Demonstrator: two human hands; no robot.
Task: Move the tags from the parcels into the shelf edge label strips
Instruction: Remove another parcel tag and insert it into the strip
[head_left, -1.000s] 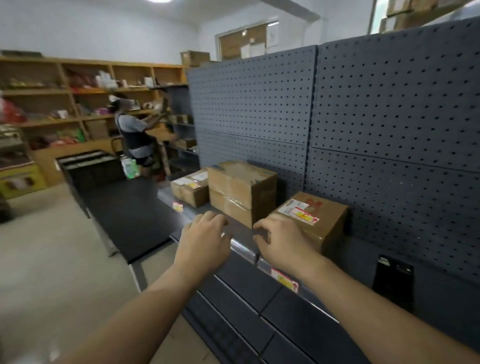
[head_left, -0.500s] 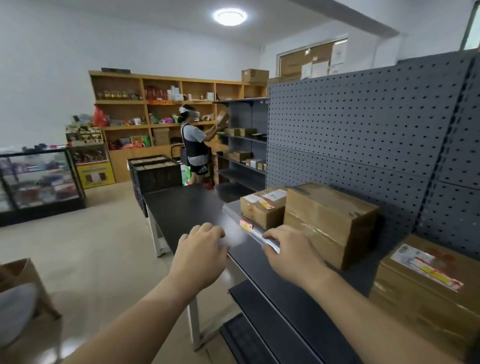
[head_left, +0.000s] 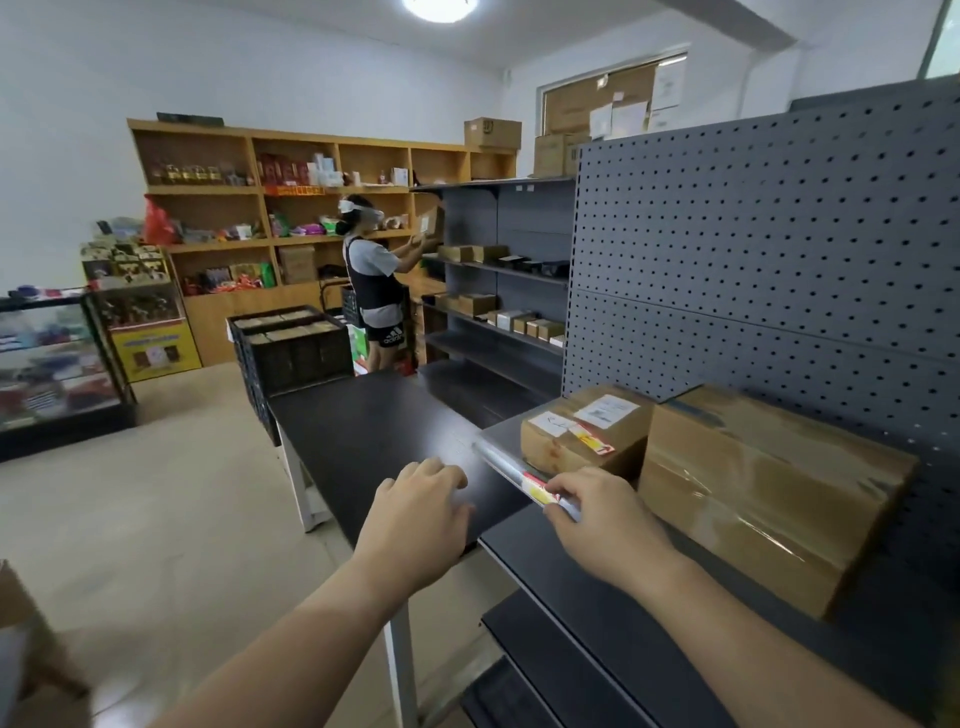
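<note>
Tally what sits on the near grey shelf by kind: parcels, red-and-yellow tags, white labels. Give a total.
Parcels: 2, a small parcel and a large parcel.
Red-and-yellow tags: 2, a parcel tag on the small one and a strip tag in the label strip.
White labels: 2, a left label and a right label, both on the small parcel.
Total: 6.

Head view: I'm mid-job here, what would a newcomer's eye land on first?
First, the right hand gripping the clear label strip on the shelf's front edge, right beside a red-and-yellow tag sitting in it. Behind stand a small parcel, bearing a second tag on top, and a large parcel, against the grey pegboard. The left hand hangs loosely over the black table, holding nothing.
</note>
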